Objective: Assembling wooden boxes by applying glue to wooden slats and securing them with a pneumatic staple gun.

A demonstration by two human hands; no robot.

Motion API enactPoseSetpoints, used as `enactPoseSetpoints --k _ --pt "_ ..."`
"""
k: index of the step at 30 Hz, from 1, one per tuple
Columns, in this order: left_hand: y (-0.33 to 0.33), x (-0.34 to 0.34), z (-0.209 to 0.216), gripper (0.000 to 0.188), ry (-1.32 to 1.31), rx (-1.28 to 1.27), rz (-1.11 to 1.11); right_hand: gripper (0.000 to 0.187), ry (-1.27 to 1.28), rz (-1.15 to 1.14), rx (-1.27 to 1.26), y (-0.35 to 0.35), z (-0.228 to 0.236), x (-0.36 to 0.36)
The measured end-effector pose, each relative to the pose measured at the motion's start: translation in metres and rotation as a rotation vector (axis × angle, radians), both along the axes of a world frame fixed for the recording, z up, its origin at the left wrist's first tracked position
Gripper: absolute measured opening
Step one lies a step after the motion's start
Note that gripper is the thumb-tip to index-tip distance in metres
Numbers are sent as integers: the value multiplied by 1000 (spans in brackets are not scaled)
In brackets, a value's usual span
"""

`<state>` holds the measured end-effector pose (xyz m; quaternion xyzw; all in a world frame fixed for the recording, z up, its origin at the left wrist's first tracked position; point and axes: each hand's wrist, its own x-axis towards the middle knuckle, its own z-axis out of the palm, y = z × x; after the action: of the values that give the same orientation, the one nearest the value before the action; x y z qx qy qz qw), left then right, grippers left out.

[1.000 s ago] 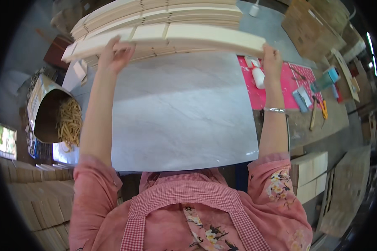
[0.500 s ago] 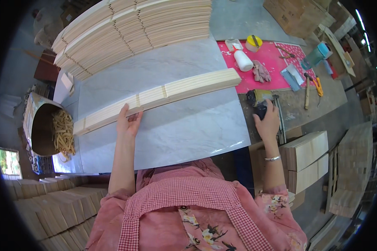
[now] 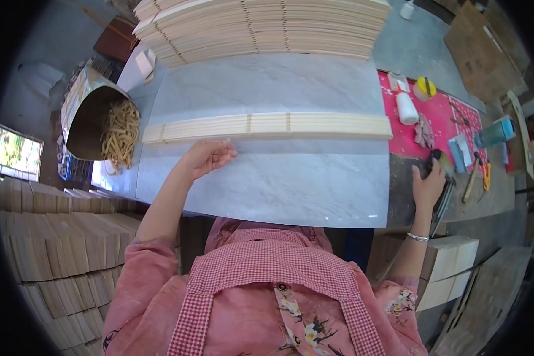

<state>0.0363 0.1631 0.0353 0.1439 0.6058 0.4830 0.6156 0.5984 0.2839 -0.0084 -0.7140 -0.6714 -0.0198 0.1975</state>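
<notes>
A bundle of pale wooden slats (image 3: 326, 126) lies flat across the marble-patterned tabletop, with notched cross lines along it. Just in front of its left half is my left hand (image 3: 210, 158), fingers loosely curled and apart, with nothing visible in them. At the table's right end my right hand (image 3: 428, 185) is wrapped over a black tool with long metal rails (image 3: 442, 203), perhaps a nail gun. My palm and fingers hide much of that tool, which rests on the brown side surface (image 3: 402, 184).
A tall stack of slats (image 3: 219, 35) stands at the back. On the left, a container (image 3: 92, 121) spills curled strips (image 3: 121, 133). A white bottle (image 3: 406, 108), pink cloth (image 3: 423, 132), hammer (image 3: 471, 178), orange-handled tool (image 3: 486, 177) and teal bottle (image 3: 493, 133) are at right.
My left hand has come off the slat bundle and drawn slightly back. My right hand has closed over the black tool. The whole view has turned, so the bundle now appears level.
</notes>
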Motion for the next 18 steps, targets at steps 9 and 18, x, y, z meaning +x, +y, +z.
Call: enactPoseSetpoints --k 9,18 --pt "-17 -104 -1 88 1966 194 -789 72 -245 834 -55 58 44 -183" --pt "26 -157 -9 55 1765 134 -925 69 -472 858 -575 93 34 -201"
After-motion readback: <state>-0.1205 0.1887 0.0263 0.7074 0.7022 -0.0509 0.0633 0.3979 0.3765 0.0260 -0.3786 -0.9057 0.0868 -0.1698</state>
